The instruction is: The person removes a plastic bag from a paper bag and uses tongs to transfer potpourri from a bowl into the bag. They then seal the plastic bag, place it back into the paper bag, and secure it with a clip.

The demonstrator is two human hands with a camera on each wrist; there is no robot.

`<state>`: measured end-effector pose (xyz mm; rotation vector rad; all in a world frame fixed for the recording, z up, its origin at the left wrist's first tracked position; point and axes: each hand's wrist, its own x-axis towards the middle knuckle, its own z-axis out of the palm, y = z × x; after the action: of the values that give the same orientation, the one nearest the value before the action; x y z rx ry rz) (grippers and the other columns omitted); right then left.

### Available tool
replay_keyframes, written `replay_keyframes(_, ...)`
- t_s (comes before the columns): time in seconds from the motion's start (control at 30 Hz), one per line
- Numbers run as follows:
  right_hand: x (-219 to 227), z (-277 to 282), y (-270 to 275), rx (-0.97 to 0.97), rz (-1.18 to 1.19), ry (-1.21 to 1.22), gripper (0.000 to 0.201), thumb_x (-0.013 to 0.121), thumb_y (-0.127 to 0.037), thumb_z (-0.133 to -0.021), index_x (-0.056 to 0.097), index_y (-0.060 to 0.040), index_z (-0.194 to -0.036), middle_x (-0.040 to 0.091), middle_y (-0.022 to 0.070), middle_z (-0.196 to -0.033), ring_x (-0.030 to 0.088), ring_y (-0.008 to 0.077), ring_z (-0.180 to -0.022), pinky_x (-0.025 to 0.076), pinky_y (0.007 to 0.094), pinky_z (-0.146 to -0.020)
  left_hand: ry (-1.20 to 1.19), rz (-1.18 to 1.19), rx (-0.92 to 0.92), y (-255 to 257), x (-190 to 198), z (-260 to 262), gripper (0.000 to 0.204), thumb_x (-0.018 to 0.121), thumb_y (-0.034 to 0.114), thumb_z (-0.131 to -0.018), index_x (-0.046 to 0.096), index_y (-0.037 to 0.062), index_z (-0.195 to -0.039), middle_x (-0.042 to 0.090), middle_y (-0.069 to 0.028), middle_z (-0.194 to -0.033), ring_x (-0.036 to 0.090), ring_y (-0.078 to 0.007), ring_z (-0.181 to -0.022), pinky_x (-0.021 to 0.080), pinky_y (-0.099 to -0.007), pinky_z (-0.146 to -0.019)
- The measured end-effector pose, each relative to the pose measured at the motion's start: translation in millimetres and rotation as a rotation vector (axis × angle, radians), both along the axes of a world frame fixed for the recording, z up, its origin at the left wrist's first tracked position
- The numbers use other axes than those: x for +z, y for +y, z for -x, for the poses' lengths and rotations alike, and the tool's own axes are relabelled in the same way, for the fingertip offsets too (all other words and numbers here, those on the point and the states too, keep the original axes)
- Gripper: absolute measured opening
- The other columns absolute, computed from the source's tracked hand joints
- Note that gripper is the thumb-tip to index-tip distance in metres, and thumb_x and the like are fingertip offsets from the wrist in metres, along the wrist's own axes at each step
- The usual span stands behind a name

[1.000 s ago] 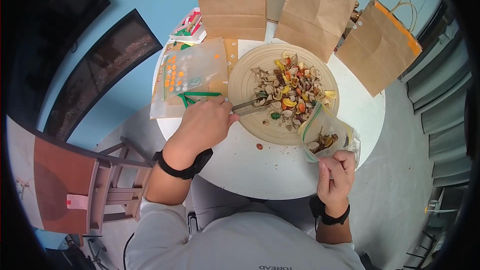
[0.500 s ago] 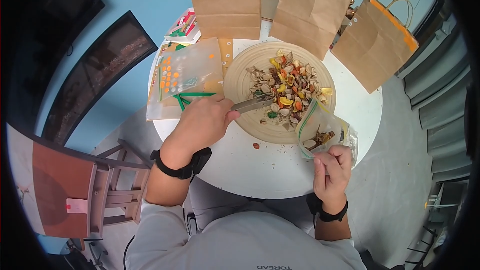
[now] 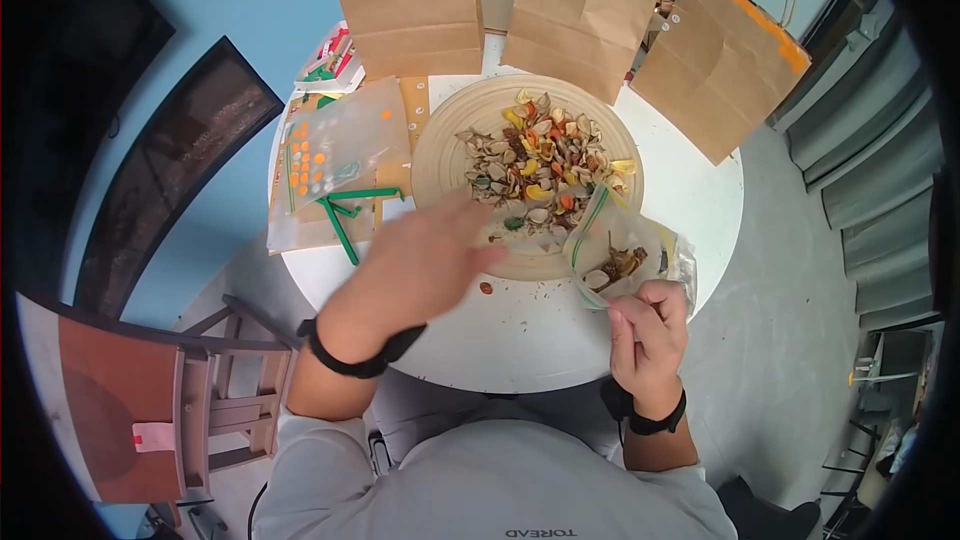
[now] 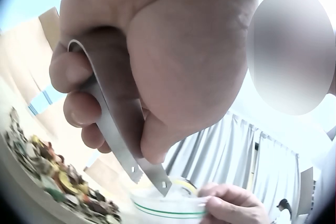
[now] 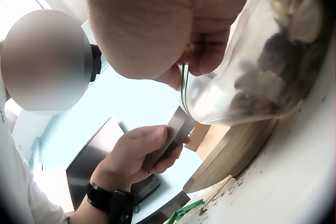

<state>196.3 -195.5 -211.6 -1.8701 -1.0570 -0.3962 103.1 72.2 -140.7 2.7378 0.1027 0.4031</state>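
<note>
In the left wrist view my left hand (image 4: 178,50) grips metal tongs (image 4: 113,124) between thumb and fingers, their tips at the mouth of a clear zip bag (image 4: 168,211). The head view shows the left hand (image 3: 415,265) blurred over the near left edge of a round wooden plate (image 3: 435,140) heaped with dried petals and pods (image 3: 545,155). My right hand (image 3: 650,340) pinches the rim of the bag (image 3: 650,240), which holds some dried pieces (image 3: 620,265). Whether the tongs hold anything is unclear.
Several brown paper bags (image 3: 415,20) stand behind the plate. Left of it lie a pouch with orange dots (image 3: 350,135) and green strips (image 3: 340,230). A white box (image 3: 345,70) is at the back left. One reddish piece (image 3: 486,288) lies on the white table (image 3: 480,340).
The left hand with the tongs has moved from the pile rightward, towards the bag. The right hand still pinches the bag. The head view has shifted, so the table appears further left.
</note>
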Motion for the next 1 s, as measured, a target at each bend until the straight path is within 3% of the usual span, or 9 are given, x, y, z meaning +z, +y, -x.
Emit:
replay_keyframes(0.17,-4.5,0.4,-1.2,0.017,-0.021,-0.011,0.016,0.075,0.007,-0.084,0.075,-0.0015,-0.097,0.053,0.0100,-0.095,0.053,0.0200,-0.073,0.043,0.0299,-0.060,0.124,-0.105,0.259,61.6,-3.6,10.9,0.031,0.072,0.027,-0.098,0.067,-0.0027,-0.104,0.066,-0.0218,-0.092,0.066,-0.0468,-0.086,0.052,-0.0518,-0.074)
replay_keyframes(0.27,-7.4,-1.2,1.2,0.014,-0.020,-0.027,0.016,0.075,0.007,-0.084,0.075,-0.0013,-0.097,0.054,0.0103,-0.095,0.053,0.0196,-0.072,0.044,0.0296,-0.060,0.308,-0.117,0.295,74.2,-0.5,6.3,0.030,0.070,0.028,-0.099,0.069,-0.0017,-0.101,0.069,-0.0236,-0.095,0.066,-0.0477,-0.091,0.052,-0.0529,-0.076)
replay_keyframes(0.4,-7.1,-1.1,2.0,0.011,-0.024,-0.001,0.015,0.075,0.007,-0.084,0.075,-0.0009,-0.097,0.054,0.0103,-0.094,0.053,0.0193,-0.072,0.044,0.0297,-0.060,0.368,-0.147,0.239,60.5,2.9,-8.8,0.032,0.067,0.032,-0.101,0.071,0.0009,-0.101,0.073,-0.0221,-0.100,0.068,-0.0453,-0.094,0.054,-0.0519,-0.079)
replay_keyframes(0.6,-10.3,-3.2,4.0,0.005,-0.020,-0.001,0.014,0.075,0.006,-0.085,0.075,-0.0007,-0.097,0.054,0.0104,-0.094,0.053,0.0200,-0.073,0.044,0.0300,-0.061,0.323,-0.149,-0.009,40.6,-8.8,-32.3,0.032,0.067,0.036,-0.100,0.069,0.0040,-0.107,0.072,-0.0155,-0.104,0.070,-0.0408,-0.097,0.056,-0.0506,-0.081)
replay_keyframes(1.0,-15.0,-4.8,2.7,0.000,-0.028,0.007,0.012,0.073,0.005,-0.086,0.075,-0.0011,-0.095,0.054,0.0110,-0.093,0.054,0.0214,-0.074,0.045,0.0311,-0.062,0.182,-0.119,-0.059,33.3,-47.1,-43.0,0.033,0.070,0.033,-0.098,0.066,0.0031,-0.111,0.070,-0.0140,-0.099,0.071,-0.0386,-0.092,0.056,-0.0489,-0.077)
